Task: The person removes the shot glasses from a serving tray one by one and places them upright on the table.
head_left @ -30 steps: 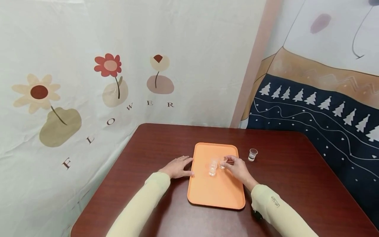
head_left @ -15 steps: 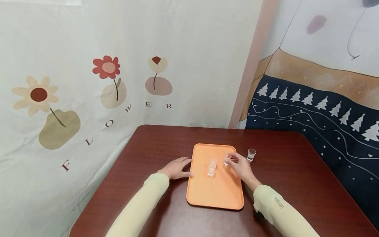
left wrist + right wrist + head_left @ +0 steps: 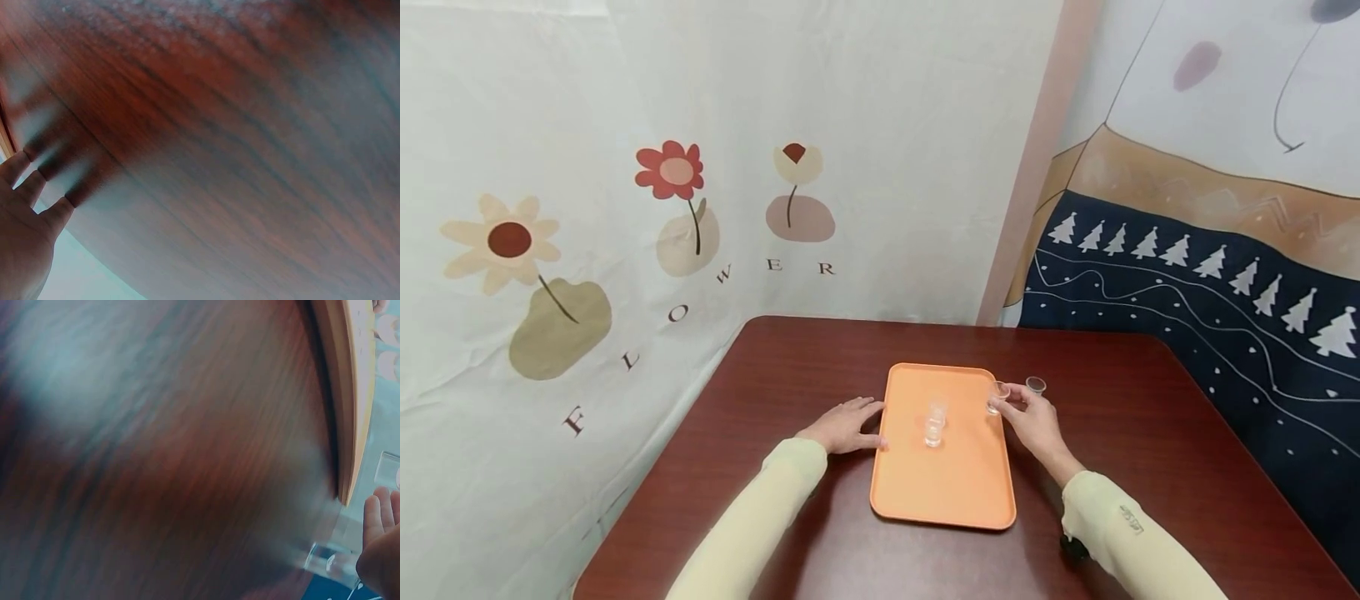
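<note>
My right hand (image 3: 1037,421) pinches a small clear shot glass (image 3: 997,398) between thumb and fingers, over the tray's right edge. Two more shot glasses (image 3: 933,430) stand one behind the other on the orange tray (image 3: 943,492). Just behind my right hand, another shot glass (image 3: 1036,386) is on the table, partly covered by the fingers; in the right wrist view this table glass (image 3: 331,561) appears beside the hand. My left hand (image 3: 844,427) lies at the tray's left edge, fingers and thumb extended and touching the rim. Its fingers (image 3: 57,212) show at the left wrist view's border.
The dark red wooden table (image 3: 805,358) carries the tray near its middle. Behind it hangs a pale cloth printed with flowers (image 3: 673,171), and at the right a dark blue cloth with white trees (image 3: 1176,250).
My right hand has carried the shot glass rightward from beside the two tray glasses to the tray's right edge. The left hand stays at the rim.
</note>
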A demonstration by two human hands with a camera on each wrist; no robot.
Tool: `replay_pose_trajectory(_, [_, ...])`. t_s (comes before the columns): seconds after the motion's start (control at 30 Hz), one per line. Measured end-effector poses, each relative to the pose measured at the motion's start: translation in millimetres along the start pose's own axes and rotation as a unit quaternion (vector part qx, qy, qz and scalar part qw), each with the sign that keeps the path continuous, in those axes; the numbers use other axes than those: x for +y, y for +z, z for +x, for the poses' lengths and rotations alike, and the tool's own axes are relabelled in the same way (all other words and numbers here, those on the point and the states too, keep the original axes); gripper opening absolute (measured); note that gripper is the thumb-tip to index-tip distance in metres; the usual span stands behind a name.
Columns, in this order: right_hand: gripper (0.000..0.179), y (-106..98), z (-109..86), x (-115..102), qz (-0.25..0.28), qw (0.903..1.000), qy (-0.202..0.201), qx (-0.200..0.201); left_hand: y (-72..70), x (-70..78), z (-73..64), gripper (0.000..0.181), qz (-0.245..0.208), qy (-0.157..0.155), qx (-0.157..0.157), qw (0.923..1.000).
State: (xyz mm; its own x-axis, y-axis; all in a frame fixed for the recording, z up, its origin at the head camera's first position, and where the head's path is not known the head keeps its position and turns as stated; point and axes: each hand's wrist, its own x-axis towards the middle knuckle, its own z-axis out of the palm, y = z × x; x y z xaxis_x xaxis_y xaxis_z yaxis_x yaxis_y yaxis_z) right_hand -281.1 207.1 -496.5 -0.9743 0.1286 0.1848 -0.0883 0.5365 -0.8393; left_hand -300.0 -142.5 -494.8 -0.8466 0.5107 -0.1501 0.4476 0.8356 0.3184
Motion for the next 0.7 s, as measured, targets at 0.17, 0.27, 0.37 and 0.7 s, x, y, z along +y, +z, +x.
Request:
replay_pose_trajectory(0.17, [0.046, -10.5, -1.7, 6.1, 0.0, 0.9999, 0.015, 0.007, -0.6, 0.4, -0.8, 0.081, 0.003, -0.005, -0.001, 1.0])
replay_pose_trajectory(0.27, [0.045, -16.3, -3.0, 10.3, 0.003, 0.9996, 0.021, 0.017, -0.3, 0.3, -1.2, 0.081, 0.003, -0.003, 0.0, 1.0])
replay_pose_trajectory(0.37, [0.045, -22.3, -4.9, 14.4, -0.006, 0.9993, 0.024, 0.029, -0.7, 0.2, -1.6, 0.081, 0.0, -0.001, 0.0, 1.0])
replay_pose_trajectory(0.7, [0.044, -40.5, -8.9, 30.0, -0.042, 0.9971, 0.038, 0.05, 2.0, -1.6, 1.1, 0.081, 0.001, -0.005, -0.003, 1.0])
